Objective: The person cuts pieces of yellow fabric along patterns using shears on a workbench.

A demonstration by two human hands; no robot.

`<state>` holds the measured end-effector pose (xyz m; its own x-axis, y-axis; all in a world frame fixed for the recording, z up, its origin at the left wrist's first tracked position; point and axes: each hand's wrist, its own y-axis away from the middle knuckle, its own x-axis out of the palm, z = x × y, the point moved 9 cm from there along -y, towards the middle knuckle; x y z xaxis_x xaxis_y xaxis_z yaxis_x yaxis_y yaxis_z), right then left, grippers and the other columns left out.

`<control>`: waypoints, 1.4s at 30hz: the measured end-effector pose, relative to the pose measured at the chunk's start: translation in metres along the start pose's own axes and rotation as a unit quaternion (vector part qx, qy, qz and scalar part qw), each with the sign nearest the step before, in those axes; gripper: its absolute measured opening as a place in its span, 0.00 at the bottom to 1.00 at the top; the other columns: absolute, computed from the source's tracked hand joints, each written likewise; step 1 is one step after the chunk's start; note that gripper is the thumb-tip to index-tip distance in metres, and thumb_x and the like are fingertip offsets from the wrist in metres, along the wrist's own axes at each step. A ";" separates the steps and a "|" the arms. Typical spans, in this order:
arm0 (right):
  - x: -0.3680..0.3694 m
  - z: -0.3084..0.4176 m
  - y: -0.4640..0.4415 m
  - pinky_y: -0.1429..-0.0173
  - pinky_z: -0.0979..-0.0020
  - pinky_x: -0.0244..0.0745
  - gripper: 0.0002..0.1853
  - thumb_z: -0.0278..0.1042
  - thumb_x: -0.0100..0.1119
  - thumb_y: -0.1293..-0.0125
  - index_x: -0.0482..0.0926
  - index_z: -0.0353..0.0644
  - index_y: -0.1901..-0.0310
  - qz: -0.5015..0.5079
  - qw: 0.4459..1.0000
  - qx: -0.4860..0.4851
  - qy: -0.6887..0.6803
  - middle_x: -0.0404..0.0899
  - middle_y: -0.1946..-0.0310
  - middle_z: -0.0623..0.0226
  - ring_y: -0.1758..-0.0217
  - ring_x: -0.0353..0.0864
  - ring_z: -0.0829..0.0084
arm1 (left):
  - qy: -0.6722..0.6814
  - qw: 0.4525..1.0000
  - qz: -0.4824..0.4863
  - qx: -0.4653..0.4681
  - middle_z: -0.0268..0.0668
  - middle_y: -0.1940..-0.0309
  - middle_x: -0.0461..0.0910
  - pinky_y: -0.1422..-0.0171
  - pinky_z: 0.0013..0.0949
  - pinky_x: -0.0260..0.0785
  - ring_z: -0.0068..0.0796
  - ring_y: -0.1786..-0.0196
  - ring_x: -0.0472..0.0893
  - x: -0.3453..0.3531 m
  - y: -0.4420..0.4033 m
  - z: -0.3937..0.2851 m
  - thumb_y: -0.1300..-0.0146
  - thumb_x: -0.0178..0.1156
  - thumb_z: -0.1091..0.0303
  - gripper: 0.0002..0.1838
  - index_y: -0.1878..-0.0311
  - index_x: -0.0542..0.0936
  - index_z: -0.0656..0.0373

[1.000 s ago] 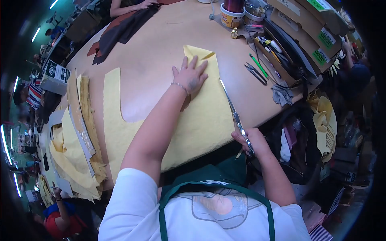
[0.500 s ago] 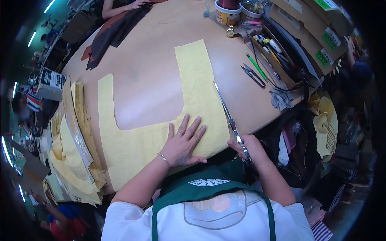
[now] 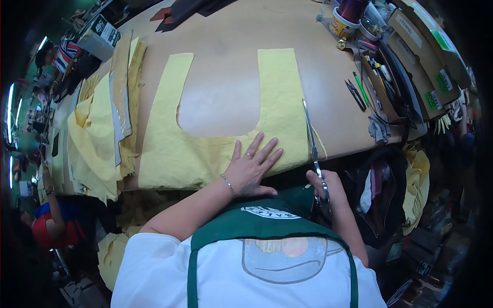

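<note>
Currently, the right hand [image 3: 333,186] has its grip closed around the handles of the scissors [image 3: 312,143], whose blades point away from the body along the right edge of the yellow cloth [image 3: 205,156]; how far the blades are parted is hard to tell. The left hand [image 3: 250,170] lies flat with fingers spread, its grip fully open, touching the cloth near its front edge. The cloth is U-shaped and spread on the table [image 3: 226,56], both arms pointing to the far side. Farther right lie small black snips [image 3: 355,96], a green pencil [image 3: 361,90] and a grey rag [image 3: 379,128]. A pile of yellow pieces [image 3: 97,133] sits at the table's left end, near a white box [image 3: 99,37].
</note>
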<state>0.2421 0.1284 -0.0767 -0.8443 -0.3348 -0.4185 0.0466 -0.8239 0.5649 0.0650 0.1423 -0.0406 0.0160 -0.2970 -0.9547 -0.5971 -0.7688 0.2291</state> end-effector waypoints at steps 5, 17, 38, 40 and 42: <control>0.009 -0.004 0.006 0.81 0.74 0.67 0.33 0.67 0.53 0.50 0.72 0.35 0.80 -0.012 0.999 -0.008 -0.043 0.69 0.90 0.67 0.87 0.70 0.77 | -0.036 0.999 -0.028 -0.006 0.33 0.31 0.38 0.43 0.74 0.37 0.46 0.30 0.33 0.004 -0.007 -0.012 0.53 0.55 0.39 0.46 0.33 0.47 0.46; 0.009 -0.003 0.016 0.81 0.75 0.66 0.33 0.69 0.49 0.48 0.69 0.38 0.83 0.005 0.999 0.001 -0.034 0.69 0.90 0.68 0.88 0.70 0.78 | -0.071 0.995 -0.074 0.010 0.30 0.32 0.45 0.40 0.66 0.47 0.46 0.31 0.42 0.007 -0.031 -0.023 0.39 0.46 0.59 0.28 0.35 0.54 0.43; 0.012 -0.007 0.012 0.79 0.76 0.67 0.36 0.74 0.50 0.55 0.70 0.39 0.77 0.067 0.991 -0.002 -0.118 0.69 0.87 0.70 0.84 0.71 0.78 | 0.136 0.989 -0.048 0.035 0.37 0.35 0.51 0.42 0.69 0.46 0.55 0.33 0.46 -0.010 -0.009 -0.041 0.39 0.47 0.62 0.25 0.37 0.58 0.38; 0.012 -0.008 0.009 0.79 0.76 0.67 0.36 0.74 0.50 0.55 0.70 0.38 0.77 0.061 0.992 -0.012 -0.110 0.69 0.87 0.69 0.84 0.71 0.77 | 0.141 0.988 -0.050 0.040 0.38 0.35 0.51 0.42 0.69 0.47 0.55 0.33 0.46 -0.010 -0.007 -0.044 0.39 0.47 0.62 0.25 0.37 0.59 0.38; 0.011 -0.008 0.008 0.79 0.76 0.67 0.36 0.74 0.50 0.55 0.70 0.37 0.77 0.052 0.994 -0.017 -0.095 0.69 0.87 0.69 0.84 0.72 0.76 | 0.144 0.988 -0.047 0.040 0.38 0.35 0.51 0.43 0.69 0.47 0.55 0.33 0.46 -0.009 -0.006 -0.044 0.39 0.47 0.62 0.25 0.37 0.59 0.38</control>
<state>0.2374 0.1149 -0.0826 -0.9193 -0.3296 -0.2149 0.1552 -0.8056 0.5718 0.1038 0.1243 -0.0246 0.2954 -0.3844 -0.8746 -0.6440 -0.7564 0.1149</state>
